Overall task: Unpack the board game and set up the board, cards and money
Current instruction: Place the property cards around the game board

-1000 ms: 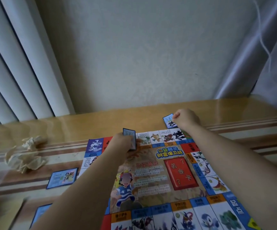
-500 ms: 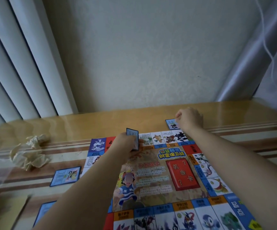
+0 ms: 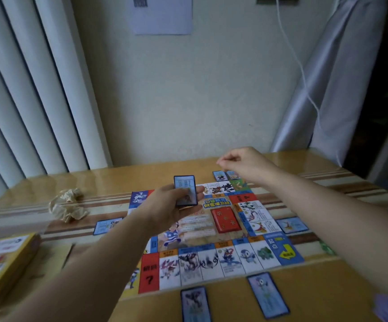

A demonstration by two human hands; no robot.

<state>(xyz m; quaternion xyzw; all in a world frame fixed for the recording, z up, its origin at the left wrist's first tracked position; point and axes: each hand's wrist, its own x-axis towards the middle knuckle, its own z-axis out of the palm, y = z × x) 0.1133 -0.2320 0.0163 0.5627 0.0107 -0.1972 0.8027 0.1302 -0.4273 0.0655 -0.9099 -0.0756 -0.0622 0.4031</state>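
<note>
Head view: card stack (image 3: 185,190), long-axis upright.

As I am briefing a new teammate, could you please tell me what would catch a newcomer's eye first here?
The colourful square game board fills the middle of the wooden table, with blue-bordered cards laid round its edges. Above its far side, the left hand holds a small stack of cards upright, and the right hand hovers with curled fingers.
</note>
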